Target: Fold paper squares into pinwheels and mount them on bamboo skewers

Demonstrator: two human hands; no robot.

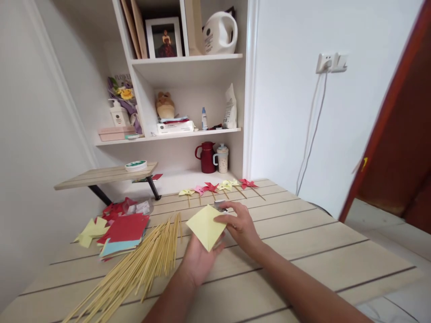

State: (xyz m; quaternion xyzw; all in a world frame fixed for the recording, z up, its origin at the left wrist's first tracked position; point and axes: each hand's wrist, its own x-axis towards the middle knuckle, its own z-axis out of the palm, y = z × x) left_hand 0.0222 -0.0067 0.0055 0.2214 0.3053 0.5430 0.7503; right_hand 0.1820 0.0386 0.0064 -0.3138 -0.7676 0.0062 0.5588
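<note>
While the left hand lies beneath, a yellow paper square meets the right hand

As the square is held over the near part of the table, one corner points toward the person and a faint crease runs down to it. The left palm faces up under the paper, with its fingertips showing past the lower right edge; most of its fingers are hidden, so I cannot tell whether they clamp the sheet. On the right, the thumb lies on the paper's face by the right corner and the forefinger stretches beyond the upper edge. A narrow gap shows between those two; whether any fingers pinch from behind, I cannot tell.

Just past the square sits a small silver tin, partly covered by the hand. Farther back, a row of paper pinwheels in yellow, pink and red lies with its sticks toward the person.

To the left of the hands, thin wooden sticks fan across the boards. Beside them are a stack of colored paper, red on top with blue below, and yellow cut paper. Behind the stack, red scraps lie near a clear plastic container, close to a raised wooden stand.
</note>
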